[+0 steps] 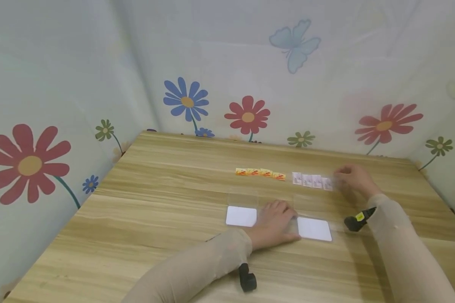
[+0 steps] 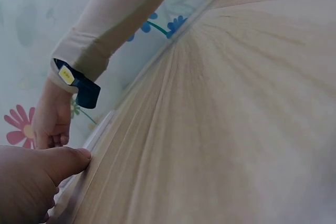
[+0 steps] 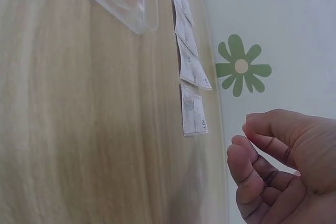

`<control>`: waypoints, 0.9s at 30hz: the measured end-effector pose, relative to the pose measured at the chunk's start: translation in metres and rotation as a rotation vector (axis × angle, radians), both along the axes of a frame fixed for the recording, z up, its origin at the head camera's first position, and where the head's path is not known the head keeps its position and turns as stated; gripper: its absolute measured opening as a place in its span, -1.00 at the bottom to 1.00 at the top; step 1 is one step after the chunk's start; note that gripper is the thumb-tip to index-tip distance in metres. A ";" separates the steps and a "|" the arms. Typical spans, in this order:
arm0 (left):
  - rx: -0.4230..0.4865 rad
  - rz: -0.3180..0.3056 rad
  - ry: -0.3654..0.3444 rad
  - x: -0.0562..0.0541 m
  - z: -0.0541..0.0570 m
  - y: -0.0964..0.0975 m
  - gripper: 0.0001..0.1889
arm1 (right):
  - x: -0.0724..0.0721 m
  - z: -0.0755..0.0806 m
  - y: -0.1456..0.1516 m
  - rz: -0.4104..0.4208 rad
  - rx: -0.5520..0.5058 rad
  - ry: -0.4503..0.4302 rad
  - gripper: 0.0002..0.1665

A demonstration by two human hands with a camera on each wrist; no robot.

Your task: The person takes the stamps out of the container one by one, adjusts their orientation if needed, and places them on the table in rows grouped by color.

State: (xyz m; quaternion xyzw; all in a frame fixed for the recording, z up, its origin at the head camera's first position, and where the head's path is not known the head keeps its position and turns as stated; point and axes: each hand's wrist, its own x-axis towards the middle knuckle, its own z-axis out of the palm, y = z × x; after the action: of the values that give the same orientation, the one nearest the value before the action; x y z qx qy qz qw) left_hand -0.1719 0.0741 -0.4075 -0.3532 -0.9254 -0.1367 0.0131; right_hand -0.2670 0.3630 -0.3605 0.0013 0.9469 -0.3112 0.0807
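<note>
My left hand (image 1: 274, 225) rests low on the table between two clear plastic cases with white bases, a left case (image 1: 241, 216) and a right case (image 1: 314, 229). Its thumb reaches the right case's near corner. My right hand (image 1: 354, 179) hovers at the right end of a row of pale perforated stamps (image 1: 312, 181). In the right wrist view its fingers (image 3: 249, 182) are loosely bent, with nothing between them and the thumb. The end stamp (image 3: 194, 111) there lies slightly apart from the others. Left of that row, yellow-orange stamps (image 1: 259, 173) lie side by side.
Both cases lie with their transparent lids folded back toward the stamps. The wooden table (image 1: 155, 176) ends at a flower-printed curtain (image 1: 212, 50) behind and on the sides. A black wrist camera (image 1: 246, 277) hangs under the left sleeve, another camera (image 1: 356, 221) by the right.
</note>
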 end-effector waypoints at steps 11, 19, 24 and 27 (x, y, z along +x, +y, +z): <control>-0.002 0.006 -0.004 0.002 0.002 0.002 -0.43 | 0.013 0.004 -0.001 0.015 -0.004 0.045 -0.51; 0.022 -0.004 -0.039 0.003 0.003 0.000 -0.42 | 0.027 0.006 -0.009 0.073 -0.026 0.094 -0.58; 0.023 -0.009 -0.053 0.003 0.004 -0.002 -0.41 | 0.035 0.005 -0.016 0.060 0.003 0.089 -0.54; 0.022 -0.014 -0.047 0.003 0.004 -0.003 -0.41 | 0.039 0.005 -0.021 0.066 0.005 0.117 -0.55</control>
State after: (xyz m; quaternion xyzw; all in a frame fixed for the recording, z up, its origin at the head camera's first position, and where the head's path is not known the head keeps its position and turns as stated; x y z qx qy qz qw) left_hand -0.1693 0.0709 -0.4031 -0.3563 -0.9213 -0.1554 -0.0055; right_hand -0.2282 0.3419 -0.3557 -0.0480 0.9502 -0.3058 0.0353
